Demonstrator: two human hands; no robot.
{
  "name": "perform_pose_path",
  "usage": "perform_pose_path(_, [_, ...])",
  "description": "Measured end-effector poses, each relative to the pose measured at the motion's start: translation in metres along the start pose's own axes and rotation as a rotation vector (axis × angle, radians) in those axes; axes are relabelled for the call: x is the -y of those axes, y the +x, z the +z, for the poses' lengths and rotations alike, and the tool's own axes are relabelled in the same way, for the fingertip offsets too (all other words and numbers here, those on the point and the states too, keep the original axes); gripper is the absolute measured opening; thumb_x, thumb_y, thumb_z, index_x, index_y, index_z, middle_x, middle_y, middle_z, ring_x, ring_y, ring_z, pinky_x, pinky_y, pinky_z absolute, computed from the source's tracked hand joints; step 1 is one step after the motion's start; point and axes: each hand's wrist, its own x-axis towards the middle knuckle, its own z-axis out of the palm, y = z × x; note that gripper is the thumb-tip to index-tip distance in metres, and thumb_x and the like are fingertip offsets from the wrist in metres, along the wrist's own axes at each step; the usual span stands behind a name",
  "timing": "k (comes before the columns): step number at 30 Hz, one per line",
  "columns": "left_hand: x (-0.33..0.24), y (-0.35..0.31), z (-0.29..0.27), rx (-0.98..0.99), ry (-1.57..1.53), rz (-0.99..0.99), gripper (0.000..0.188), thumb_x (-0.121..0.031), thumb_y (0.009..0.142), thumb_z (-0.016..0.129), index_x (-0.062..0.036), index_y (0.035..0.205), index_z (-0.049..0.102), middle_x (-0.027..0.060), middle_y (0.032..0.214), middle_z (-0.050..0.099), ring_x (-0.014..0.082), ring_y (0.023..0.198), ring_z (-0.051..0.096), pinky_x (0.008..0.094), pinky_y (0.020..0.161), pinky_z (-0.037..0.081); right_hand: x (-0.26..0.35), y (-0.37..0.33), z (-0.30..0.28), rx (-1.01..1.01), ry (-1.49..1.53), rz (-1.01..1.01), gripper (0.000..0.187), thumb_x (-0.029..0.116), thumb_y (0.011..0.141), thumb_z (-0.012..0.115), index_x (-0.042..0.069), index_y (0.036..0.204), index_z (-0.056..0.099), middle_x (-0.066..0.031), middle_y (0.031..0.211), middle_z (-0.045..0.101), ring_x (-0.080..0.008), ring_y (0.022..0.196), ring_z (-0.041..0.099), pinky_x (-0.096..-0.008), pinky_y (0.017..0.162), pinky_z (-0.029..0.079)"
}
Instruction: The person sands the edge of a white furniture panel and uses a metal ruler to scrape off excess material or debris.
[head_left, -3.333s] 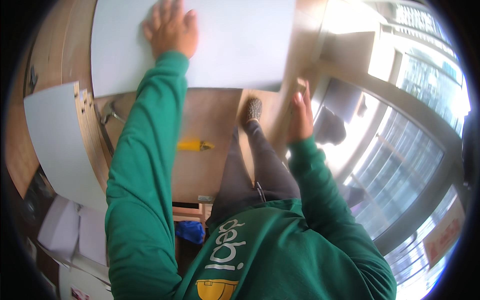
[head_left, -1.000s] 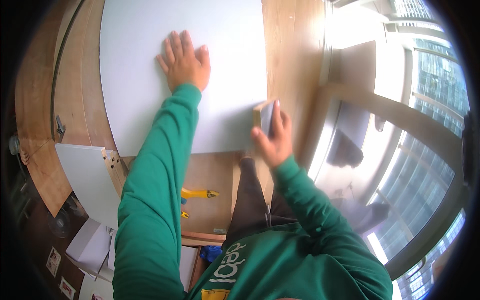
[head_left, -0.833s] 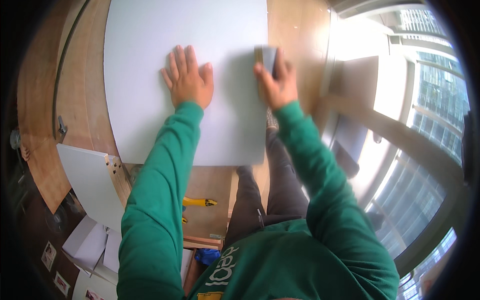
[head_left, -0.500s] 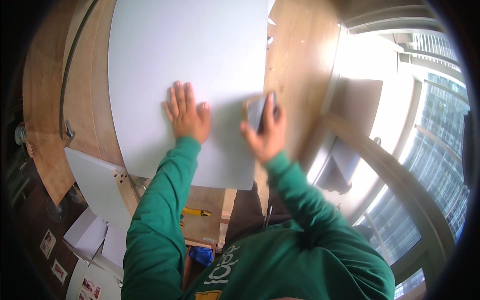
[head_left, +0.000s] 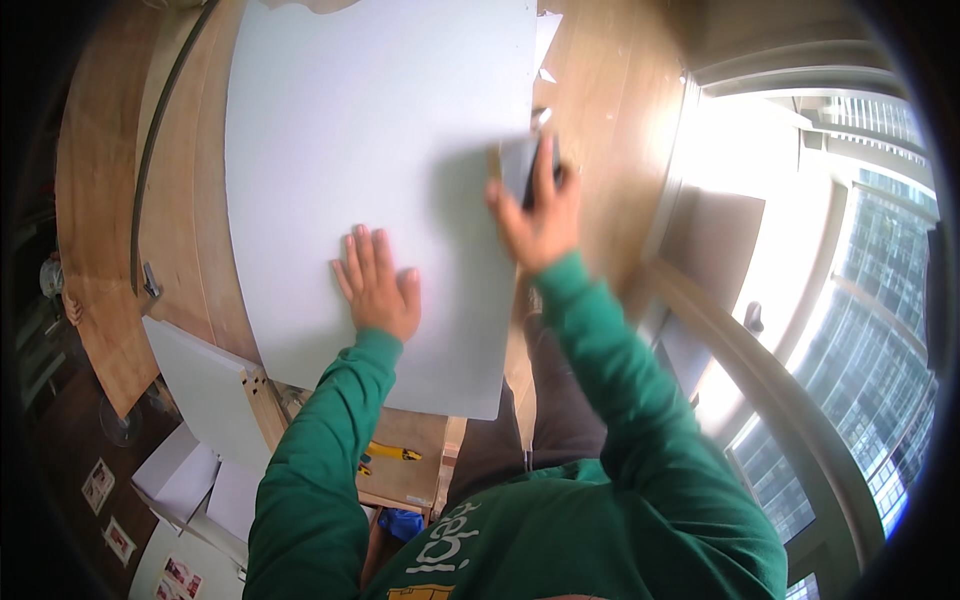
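Note:
A large white board (head_left: 370,120) lies flat in front of me. My left hand (head_left: 382,292) rests on its near half, palm down with the fingers stretched and apart. At the board's right edge, my right hand (head_left: 540,210) is wrapped round a flat grey block with a tan edge (head_left: 515,170), possibly a sanding block. Its index finger stretches forward along the block. The block overlaps the edge, and motion blurs it, so its underside is hidden.
To the left, a second white panel (head_left: 200,375) leans near wooden boards (head_left: 100,230). A yellow-handled tool (head_left: 395,452) lies on a wooden surface below the white board. White scraps (head_left: 547,40) lie beyond its right edge. A wooden rail (head_left: 740,330) and windows stand right. A person's hand (head_left: 72,308) shows far left.
My right hand and the block have moved away from me along the board's right edge. The whole view has shifted. My left hand stays in about the same place on the board.

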Motion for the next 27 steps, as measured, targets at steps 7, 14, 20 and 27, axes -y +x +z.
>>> perform_pose_path(7, [-0.011, 0.008, 0.001, -0.012, -0.04, 0.047, 0.072, -0.039, 0.101, 0.042, -0.0011, 0.16, 0.023, 0.0203, 0.168, 0.017, 0.0376, 0.157, 0.009, 0.0572, 0.124, -0.001, 0.001, 0.176, 0.002, -0.006, 0.1, 0.18, 0.11, 0.079, 0.076, 0.062, 0.009, 0.157, 0.036, -0.0312, 0.135, 0.045, -0.0465, 0.126, 0.049, -0.0472, 0.104, 0.045])
perform_pose_path(14, [-0.001, 0.005, -0.001, 0.003, -0.021, 0.035, 0.072, -0.039, 0.101, 0.041, 0.0007, 0.159, 0.025, 0.0218, 0.167, 0.019, 0.039, 0.156, 0.011, 0.0582, 0.123, 0.0, -0.003, 0.156, 0.012, 0.07, 0.063, 0.113, 0.105, 0.073, 0.078, 0.066, 0.011, 0.157, 0.036, -0.0352, 0.141, 0.04, -0.0503, 0.13, 0.046, -0.0497, 0.108, 0.043])
perform_pose_path(20, [-0.006, 0.009, -0.001, -0.011, -0.03, 0.057, 0.072, -0.04, 0.102, 0.04, 0.001, 0.159, 0.025, 0.0222, 0.167, 0.019, 0.0397, 0.156, 0.012, 0.0581, 0.123, 0.0, 0.013, 0.186, 0.003, -0.013, 0.102, 0.091, 0.104, 0.078, 0.075, 0.066, 0.014, 0.154, 0.042, -0.0313, 0.132, 0.045, -0.0478, 0.124, 0.05, -0.0494, 0.102, 0.046])
perform_pose_path(27, [-0.007, 0.009, 0.006, -0.029, -0.036, 0.079, 0.071, -0.04, 0.102, 0.04, 0.001, 0.159, 0.025, 0.0224, 0.167, 0.02, 0.0407, 0.156, 0.013, 0.0579, 0.123, 0.001, 0.008, 0.232, -0.002, 0.048, 0.122, 0.127, 0.098, 0.073, 0.079, 0.064, 0.011, 0.152, 0.044, -0.0353, 0.133, 0.045, -0.0503, 0.125, 0.05, -0.0494, 0.103, 0.046])
